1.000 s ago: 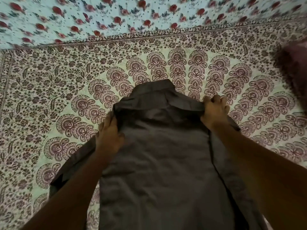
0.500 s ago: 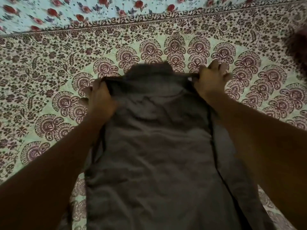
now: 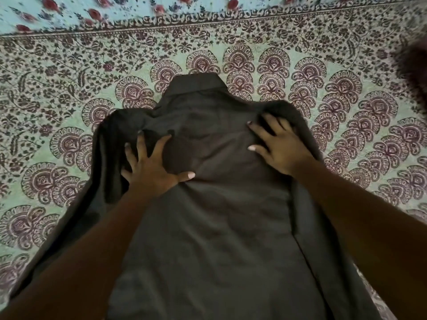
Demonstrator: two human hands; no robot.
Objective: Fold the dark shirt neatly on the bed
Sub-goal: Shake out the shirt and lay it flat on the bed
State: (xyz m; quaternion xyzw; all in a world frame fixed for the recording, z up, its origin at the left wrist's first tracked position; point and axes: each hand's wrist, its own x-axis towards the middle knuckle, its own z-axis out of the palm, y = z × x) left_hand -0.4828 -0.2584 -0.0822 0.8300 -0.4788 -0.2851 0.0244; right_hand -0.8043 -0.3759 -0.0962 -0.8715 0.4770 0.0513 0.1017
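The dark shirt (image 3: 219,227) lies back-up on the patterned bedspread (image 3: 57,100), its collar (image 3: 196,84) pointing away from me. My left hand (image 3: 150,165) rests flat on the left shoulder area with fingers spread. My right hand (image 3: 279,146) presses flat near the right shoulder, fingers apart, with a bunched fold of cloth just beyond its fingertips. The left sleeve trails down toward the lower left. The right side panel is folded along a seam under my right forearm.
The bedspread carries maroon paisley motifs on pale green, with a floral border (image 3: 208,26) across the far side. A dark blurred object (image 3: 413,70) sits at the right edge. Open bedspread lies to the left of and beyond the shirt.
Both hands have let go of the shoulder edges they were gripping and now lie flat with spread fingers on the shirt's upper back. The shirt has settled onto the bed.
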